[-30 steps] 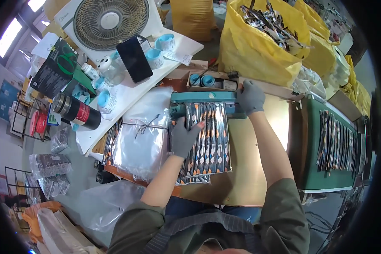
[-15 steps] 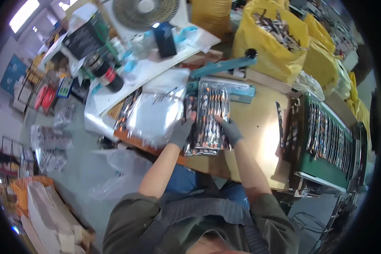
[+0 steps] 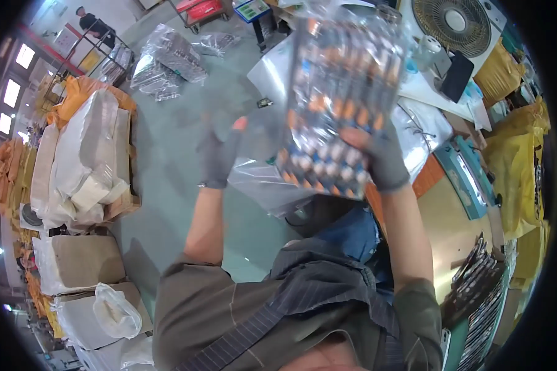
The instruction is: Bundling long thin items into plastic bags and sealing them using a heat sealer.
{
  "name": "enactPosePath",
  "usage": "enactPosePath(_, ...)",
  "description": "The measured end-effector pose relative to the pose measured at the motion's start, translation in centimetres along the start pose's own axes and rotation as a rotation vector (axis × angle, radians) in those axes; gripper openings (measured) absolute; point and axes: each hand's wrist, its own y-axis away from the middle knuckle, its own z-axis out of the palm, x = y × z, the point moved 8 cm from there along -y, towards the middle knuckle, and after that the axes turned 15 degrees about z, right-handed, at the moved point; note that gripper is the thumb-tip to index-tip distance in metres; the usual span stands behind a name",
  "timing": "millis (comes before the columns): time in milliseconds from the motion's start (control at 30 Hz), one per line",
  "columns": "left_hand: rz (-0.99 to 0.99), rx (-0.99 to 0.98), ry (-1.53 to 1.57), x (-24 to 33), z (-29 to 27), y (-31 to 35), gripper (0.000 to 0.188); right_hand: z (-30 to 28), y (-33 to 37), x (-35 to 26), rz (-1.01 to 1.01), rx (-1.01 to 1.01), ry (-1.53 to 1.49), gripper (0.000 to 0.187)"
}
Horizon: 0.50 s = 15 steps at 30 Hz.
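Observation:
My right hand (image 3: 384,157), in a grey fingerless-style glove, grips a clear plastic bag packed with rows of thin patterned strips (image 3: 334,111) in dark, orange and white. The bag is held up off the bench, upright and blurred by motion, with my thumb across its front. To its left, my gloved left hand (image 3: 220,154) is raised over the floor, apart from the bag. Its thumb stands away from the smeared fingers, and nothing shows in it.
Several filled clear bags (image 3: 170,59) lie on the floor ahead. Wrapped stacks (image 3: 83,151) and cartons (image 3: 86,263) stand left. At right is the wooden bench (image 3: 439,216) with a teal bag sealer (image 3: 464,176), loose strips (image 3: 476,266), a fan (image 3: 455,21) and yellow sacks (image 3: 513,167). A person (image 3: 96,28) stands far off.
The bag has been lifted off the bench and carried left in my right hand. My left hand has let go of the bench items and moved left. The view has turned left.

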Motion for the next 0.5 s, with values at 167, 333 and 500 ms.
enactPosePath(167,-0.375,-0.587,-0.711,-18.7,-2.5,8.3,0.054,6.7,-7.3,6.8,-0.449,-0.11,0.622,0.045)
enactPosePath(333,-0.469,-0.342,-0.421,-16.2,-3.1,11.9,0.039,7.1,-6.8,21.4,-0.107,-0.465,1.87,0.048)
enactPosePath(500,-0.172,-0.363,-0.326,-17.9,-3.3,11.9,0.032,-0.5,-8.0,20.4,-0.102,-0.508,1.398,0.035)
